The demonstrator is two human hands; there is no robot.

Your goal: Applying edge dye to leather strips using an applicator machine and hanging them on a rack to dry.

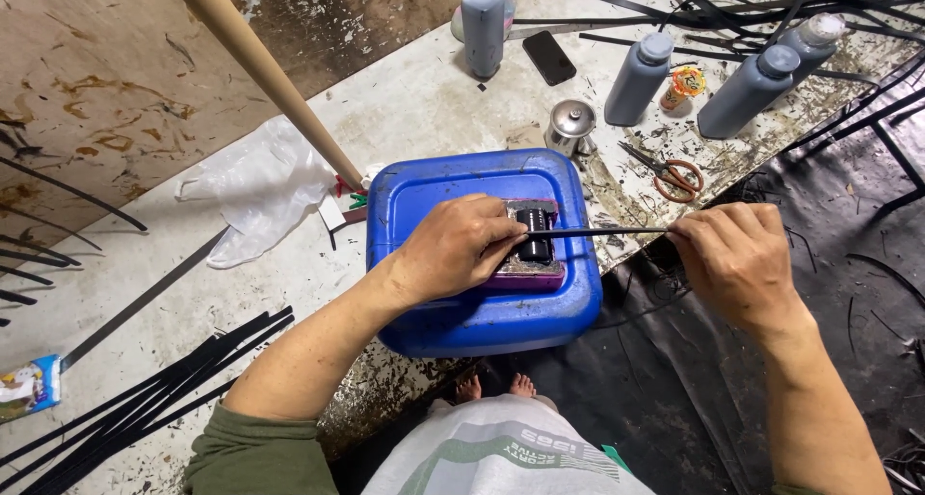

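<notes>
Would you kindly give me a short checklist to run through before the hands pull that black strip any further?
1. Left hand presses the small black tool on the blue container: ok.
2. Right hand pinches the black strip: ok.
3. Strip straight between both hands: ok.
4. Container flat and steady on the floor: cannot tell.
5. Scissors lie apart from the strip's path: ok.
6. Strip seated in the tool: cannot tell, fingers cover it.
</notes>
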